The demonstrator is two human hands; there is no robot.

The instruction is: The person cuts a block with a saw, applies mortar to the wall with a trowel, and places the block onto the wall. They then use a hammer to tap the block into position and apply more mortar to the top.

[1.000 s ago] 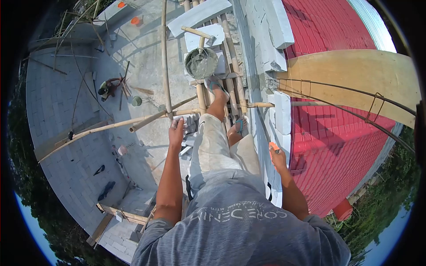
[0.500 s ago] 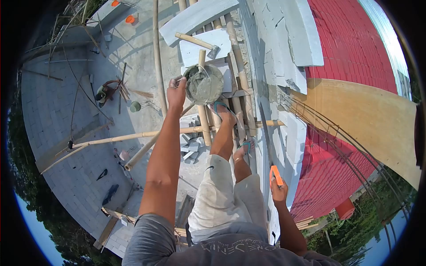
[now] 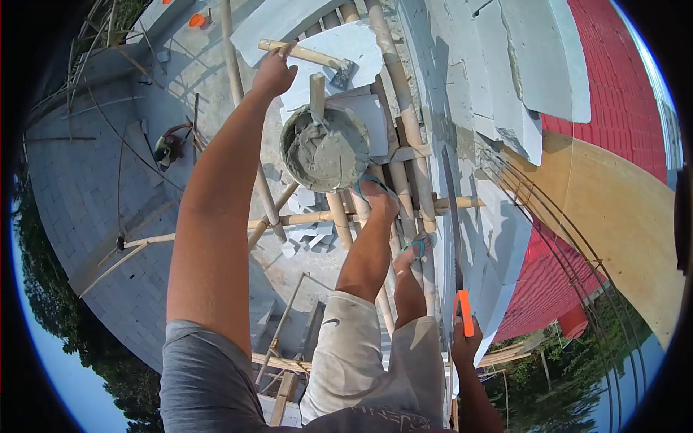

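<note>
My left hand (image 3: 274,72) is at the wooden handle of a hatchet-like tool (image 3: 307,55), fingertips touching the handle and thumb spread away. The tool's grey head (image 3: 343,74) rests on a pale block (image 3: 361,43). Just below stands a round bucket of wet grey mortar (image 3: 325,151), with a wooden-handled trowel (image 3: 317,97) stuck in it. My right hand (image 3: 465,343) is closed round the orange handle of a saw (image 3: 463,312), at lower right. The long dark saw blade (image 3: 452,216) points up beside the block wall (image 3: 469,238).
Bamboo poles (image 3: 393,65) form the scaffold under my sandalled feet (image 3: 375,189). Broken blocks (image 3: 310,237) lie below. Another person (image 3: 170,148) crouches at far left. Bent rebar (image 3: 556,216) and a wooden board (image 3: 613,195) are to the right, near red roofing (image 3: 628,108).
My left hand has left the bucket rim and moved up to the tool's handle. The bucket looks larger and nearer. My right hand still holds the saw, now lower in view.
</note>
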